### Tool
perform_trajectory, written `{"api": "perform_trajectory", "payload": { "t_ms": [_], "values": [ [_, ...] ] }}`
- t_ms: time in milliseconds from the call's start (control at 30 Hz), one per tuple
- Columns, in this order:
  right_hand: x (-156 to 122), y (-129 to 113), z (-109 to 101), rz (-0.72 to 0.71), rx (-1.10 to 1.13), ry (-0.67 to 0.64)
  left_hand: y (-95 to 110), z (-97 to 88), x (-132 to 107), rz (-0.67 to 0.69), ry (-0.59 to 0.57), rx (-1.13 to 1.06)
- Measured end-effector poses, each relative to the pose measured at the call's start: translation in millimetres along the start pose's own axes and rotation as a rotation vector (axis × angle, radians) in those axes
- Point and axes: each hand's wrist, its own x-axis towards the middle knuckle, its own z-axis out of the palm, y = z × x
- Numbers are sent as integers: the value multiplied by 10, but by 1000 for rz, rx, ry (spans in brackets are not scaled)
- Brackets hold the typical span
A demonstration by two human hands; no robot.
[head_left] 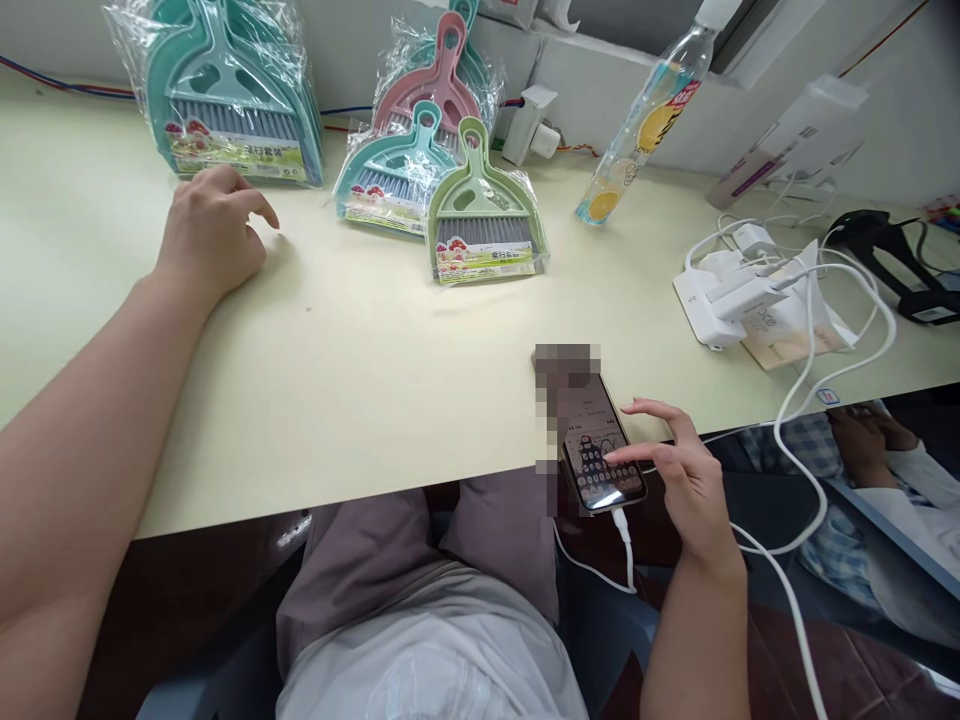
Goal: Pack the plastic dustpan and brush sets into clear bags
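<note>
My left hand [208, 228] rests on the pale table [360, 380], fingers loosely curled and empty, just in front of a stack of teal dustpan-and-brush sets in plastic wrap [232, 95]. My right hand [679, 470] hovers at the table's front edge with fingers spread, one fingertip touching the screen of a phone [600, 450]. The phone lies on the table edge with a white cable [626, 550] plugged into its bottom. More wrapped sets, pink [442, 75], teal [390, 170] and green [480, 205], lie in the middle at the back.
A clear bottle with lemon print [645, 115] leans at the back right. A white power strip with chargers and cables [739, 295] lies at right, and a black object [892, 255] at far right. Another person's hand and sleeve [877, 445] show beyond the table's right edge.
</note>
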Motion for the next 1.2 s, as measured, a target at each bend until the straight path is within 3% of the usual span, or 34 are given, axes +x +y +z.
{"api": "perform_trajectory", "payload": {
  "t_ms": [133,300,433,600,867,1200],
  "values": [
    [-18,18,-16,17,10,82,6,2,-2,2,0,0],
    [-22,6,-25,-31,54,-59,20,-6,-5,-28,-32,-14],
    [4,17,-20,14,19,85,20,-7,-2,-38,-29,-18],
    [33,-16,-16,-5,14,-54,11,-1,-6,-35,-34,-41],
    [58,10,7,-23,34,172,19,-2,-12,-59,-71,-90],
    [133,-155,124,-70,-11,33,21,-10,-16,-18,-38,-55]
  ]
}}
